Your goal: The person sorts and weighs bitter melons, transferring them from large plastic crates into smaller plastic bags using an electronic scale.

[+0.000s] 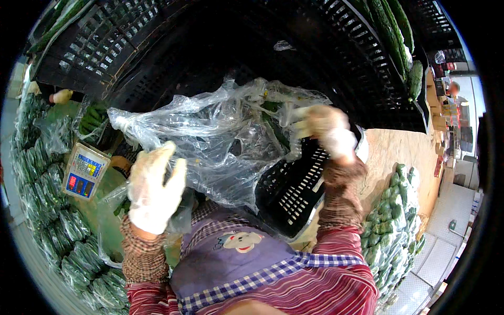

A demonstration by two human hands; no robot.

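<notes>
A large sheet of clear plastic [220, 139], crumpled and bunched at its left end, drapes across a black slotted crate [296, 202] in front of me. Dark green vegetables show partly through it. My left hand [156, 186], in a pale glove, is at the near left side of the plastic, fingers and thumb apart; it holds nothing I can see. My right hand [329, 131], also gloved, is over the crate at the plastic's right end. Motion smears its fingers, so whether they grip the plastic is unclear.
A digital scale [85, 170] stands at the left, beside many bagged green vegetables [63, 215]. More bagged ones [394, 220] are piled at the right. Long green cucumbers [391, 37] lie in a black crate at the upper right. Another person's gloved hand [62, 96] appears at far left.
</notes>
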